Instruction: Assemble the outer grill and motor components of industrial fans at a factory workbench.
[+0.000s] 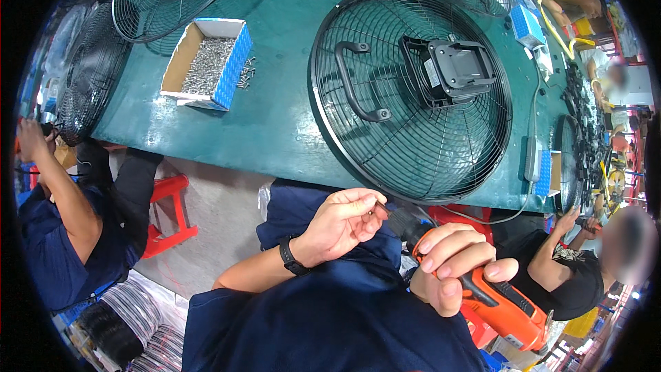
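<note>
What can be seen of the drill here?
The drill has an orange and black, plastic-looking body and a dark chuck. It is held aslant off the table, chuck toward the picture's upper left. The right hand grips it; the left hand pinches a small dark piece by the chuck, contact unclear.

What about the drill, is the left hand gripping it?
No, the right hand grips the drill; the left hand is at its front end.

orange-and-black power driver (513, 313), slanted in right grip (451, 262), nose (405, 224) near small dark piece (381, 206) pinched in left grip (344, 224)
</note>
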Demonstrator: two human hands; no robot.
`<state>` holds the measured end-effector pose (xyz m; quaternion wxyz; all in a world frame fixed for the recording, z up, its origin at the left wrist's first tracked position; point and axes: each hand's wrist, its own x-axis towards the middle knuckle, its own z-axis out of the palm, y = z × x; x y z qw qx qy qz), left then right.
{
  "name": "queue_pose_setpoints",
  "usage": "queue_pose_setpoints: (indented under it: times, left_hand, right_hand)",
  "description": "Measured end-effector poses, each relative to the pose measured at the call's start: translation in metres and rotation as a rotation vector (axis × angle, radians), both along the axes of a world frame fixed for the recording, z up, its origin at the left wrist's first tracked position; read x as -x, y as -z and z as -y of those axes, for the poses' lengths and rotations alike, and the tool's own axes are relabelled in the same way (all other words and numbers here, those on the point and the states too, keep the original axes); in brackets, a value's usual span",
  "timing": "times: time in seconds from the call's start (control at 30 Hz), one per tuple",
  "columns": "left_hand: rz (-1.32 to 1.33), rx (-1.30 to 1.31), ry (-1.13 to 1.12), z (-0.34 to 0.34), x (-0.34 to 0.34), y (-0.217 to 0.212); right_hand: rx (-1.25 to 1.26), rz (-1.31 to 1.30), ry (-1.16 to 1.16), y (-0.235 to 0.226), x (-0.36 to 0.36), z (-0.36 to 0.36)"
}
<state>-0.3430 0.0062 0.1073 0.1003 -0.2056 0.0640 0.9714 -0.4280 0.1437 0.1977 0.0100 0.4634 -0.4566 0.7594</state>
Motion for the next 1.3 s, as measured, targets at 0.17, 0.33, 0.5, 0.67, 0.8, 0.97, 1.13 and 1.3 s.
queue_pose_setpoints:
  times: [0.17, 0.33, 0.5, 0.67, 0.8, 0.97, 1.13, 1.3]
  left_hand:
    - [0.044, -0.083, 0.013, -0.007, 0.008, 0.000]
    - [0.100, -0.127, 0.072, -0.009, 0.013, 0.005]
    - [0.036, -0.194, 0.040, -0.007, 0.011, 0.009]
    - [0.137, -0.132, 0.063, -0.002, 0.006, 0.010]
    - [0.145, -0.017, 0.021, 0.011, 0.000, 0.007]
    - [0.083, 0.247, -0.096, 0.031, 0.001, -0.006]
    - [-0.044, 0.627, -0.274, 0.058, 0.019, -0.030]
    - [0.046, 1.199, -0.206, 0.088, 0.064, -0.058]
  right_hand:
    - [-0.020, -0.043, 0.044, 0.007, 0.000, 0.007]
    - [-0.069, -0.069, 0.085, 0.010, 0.004, 0.013]
    - [-0.138, -0.026, 0.073, 0.008, 0.009, 0.021]
    - [-0.228, -0.014, 0.015, 0.004, 0.021, 0.037]
    - [-0.261, -0.029, -0.103, 0.002, 0.032, 0.051]
    - [-0.259, -0.046, -0.223, 0.000, 0.040, 0.062]
    - [-0.255, 0.042, -0.184, 0.003, 0.038, 0.056]
    - [-0.102, 0.181, -0.032, 0.006, 0.031, 0.026]
